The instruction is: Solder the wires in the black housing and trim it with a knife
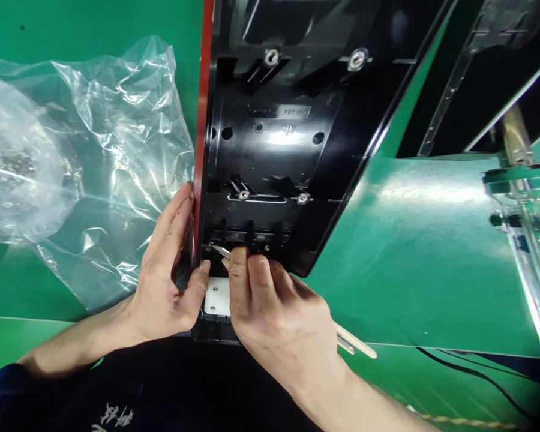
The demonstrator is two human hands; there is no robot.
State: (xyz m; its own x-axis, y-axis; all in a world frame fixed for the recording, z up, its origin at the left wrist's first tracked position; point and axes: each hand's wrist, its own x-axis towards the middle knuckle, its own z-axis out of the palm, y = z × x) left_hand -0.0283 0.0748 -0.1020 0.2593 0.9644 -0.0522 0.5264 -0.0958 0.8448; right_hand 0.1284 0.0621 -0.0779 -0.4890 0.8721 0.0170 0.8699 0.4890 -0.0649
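Observation:
A long black plastic housing (270,156) with a red left side (202,120) lies before me, its ribbed inside facing up. My left hand (168,273) clasps its lower left edge, fingers along the outer side and thumb on the inner side. In my closed right hand (279,306) is a slim cream-handled tool (357,342) that looks like a utility knife. Its pointed metal tip (220,251) touches or hovers close to the housing's lower left inside corner; I cannot tell which. A white plate (217,294) with small screws sits just below, partly covered by my right hand.
At the left, a clear plastic bag (130,156) lies on the green table (387,288) beside a bagged round container (18,162) of small parts. Another black panel (468,78) is at upper right, near a clear-and-metal fixture (526,240). Dark cables (477,378) run at lower right.

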